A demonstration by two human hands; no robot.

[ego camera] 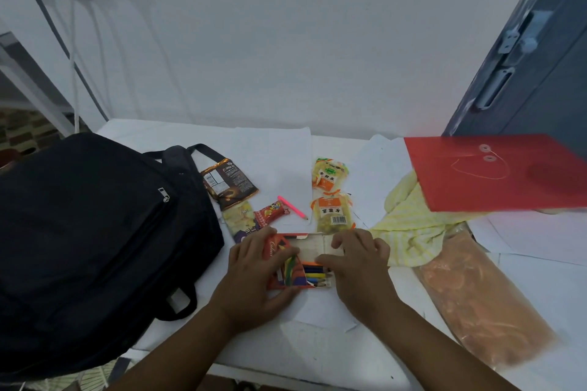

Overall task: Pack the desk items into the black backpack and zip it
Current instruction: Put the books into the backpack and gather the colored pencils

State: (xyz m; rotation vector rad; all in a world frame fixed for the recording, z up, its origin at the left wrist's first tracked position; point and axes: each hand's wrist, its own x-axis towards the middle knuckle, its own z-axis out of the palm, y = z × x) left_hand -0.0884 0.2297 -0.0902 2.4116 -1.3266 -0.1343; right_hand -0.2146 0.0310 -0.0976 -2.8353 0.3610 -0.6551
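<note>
Coloured-pencil box, flap open: left hand gripped its left end; right hand, fingers on the flap. Advised: press flap fully shut before bagging in black backpack.

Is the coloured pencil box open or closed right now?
Open. The pencil box has its flap folded back, pencil ends showing; the left hand holds the box and the right hand rests on the flap.
</note>
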